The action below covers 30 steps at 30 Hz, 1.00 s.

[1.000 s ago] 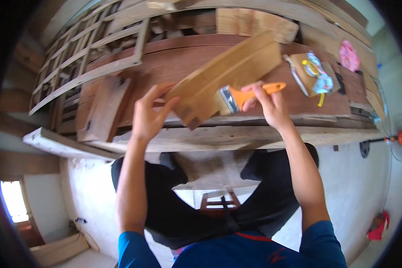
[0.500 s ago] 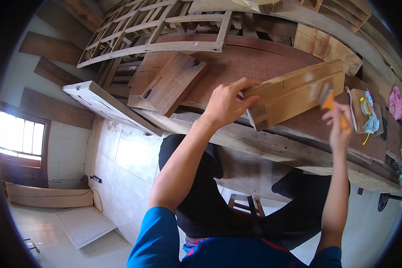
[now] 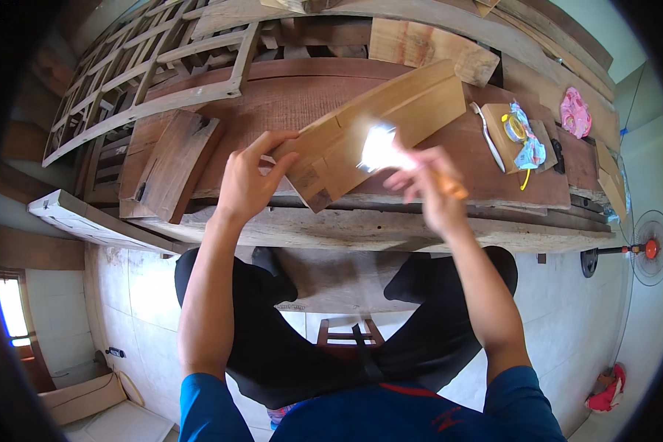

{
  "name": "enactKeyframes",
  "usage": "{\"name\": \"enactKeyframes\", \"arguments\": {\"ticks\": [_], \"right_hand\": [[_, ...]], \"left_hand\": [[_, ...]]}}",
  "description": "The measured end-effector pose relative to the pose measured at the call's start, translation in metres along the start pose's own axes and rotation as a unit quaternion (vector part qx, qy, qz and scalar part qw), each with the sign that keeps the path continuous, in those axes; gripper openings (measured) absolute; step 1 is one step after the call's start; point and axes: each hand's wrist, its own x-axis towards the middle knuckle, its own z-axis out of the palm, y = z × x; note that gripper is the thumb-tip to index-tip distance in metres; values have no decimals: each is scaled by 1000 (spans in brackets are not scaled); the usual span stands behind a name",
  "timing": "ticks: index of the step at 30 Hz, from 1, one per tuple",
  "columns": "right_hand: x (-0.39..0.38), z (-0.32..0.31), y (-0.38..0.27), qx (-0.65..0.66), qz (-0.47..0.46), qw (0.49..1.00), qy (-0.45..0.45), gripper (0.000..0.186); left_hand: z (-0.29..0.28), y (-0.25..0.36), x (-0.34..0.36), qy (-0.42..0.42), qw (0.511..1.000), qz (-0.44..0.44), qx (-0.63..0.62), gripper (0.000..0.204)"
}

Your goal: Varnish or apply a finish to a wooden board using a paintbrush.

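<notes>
Your right grip (image 3: 433,189) held the brush (image 3: 384,152), blurred at the board (image 3: 346,141); your left grip (image 3: 253,177) pinched the board's left end, slanted over the desk (image 3: 287,96). Single-end support — the likely weakness — risked the board swivelling under a firm stroke.

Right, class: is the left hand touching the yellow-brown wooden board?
Touching. The head view shows it: the left hand grips the left end of the yellow-brown wooden board, thumb over its face, fingers at its upper edge.
</notes>
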Motion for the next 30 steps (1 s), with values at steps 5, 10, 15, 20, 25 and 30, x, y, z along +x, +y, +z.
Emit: {"name": "enactKeyframes", "arguments": {"ticks": [5, 10, 15, 20, 25, 30], "right_hand": [[-18, 40, -10, -18, -16, 973, -230, 19], [1, 12, -9, -1, -24, 999, -43, 23], [-1, 14, -13, -46, -74, 982, -165, 23], [1, 11, -9, -63, -133, 983, -110, 24], [-10, 21, -20, -124, -94, 961, -228, 17], [18, -39, -13, -190, -97, 976, 39, 19]], "left_hand": [[1, -1, -3, 11, 1000, -3, 7, 33], [4, 0, -2, 8, 1000, -12, 2, 32], [6, -4, -2, 47, 999, 23, 9, 30], [8, 0, -3, 47, 998, 45, 5, 29], [9, -1, -3, 50, 998, 41, 21, 27], [6, 0, -4, 45, 998, 32, 21, 30]]}}
